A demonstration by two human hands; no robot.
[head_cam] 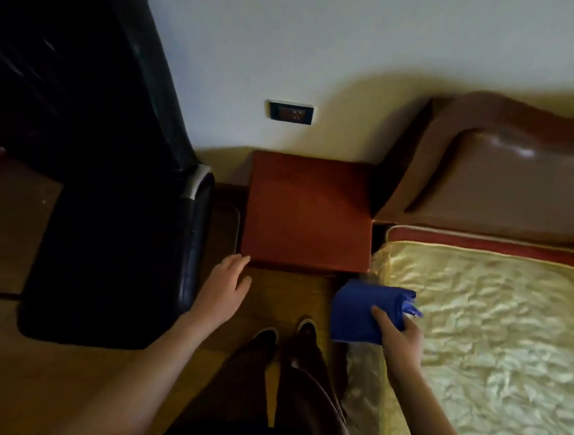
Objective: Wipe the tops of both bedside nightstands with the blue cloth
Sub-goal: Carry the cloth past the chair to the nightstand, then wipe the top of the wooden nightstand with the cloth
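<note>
A reddish-brown wooden nightstand (308, 212) stands against the wall between a black chair and the bed; its top is bare. My right hand (401, 341) grips a folded blue cloth (362, 312), held in the air just below the nightstand's front right corner, at the mattress edge. My left hand (225, 289) hovers with fingers spread, its fingertips at the nightstand's front left corner. Only this one nightstand is in view.
A black leather chair (108, 203) fills the left side, close to the nightstand. The bed with a pale gold quilted cover (496, 336) and a brown padded headboard (508, 179) lies to the right. A wall socket (291, 112) sits above the nightstand. My feet (286, 334) stand on wooden floor.
</note>
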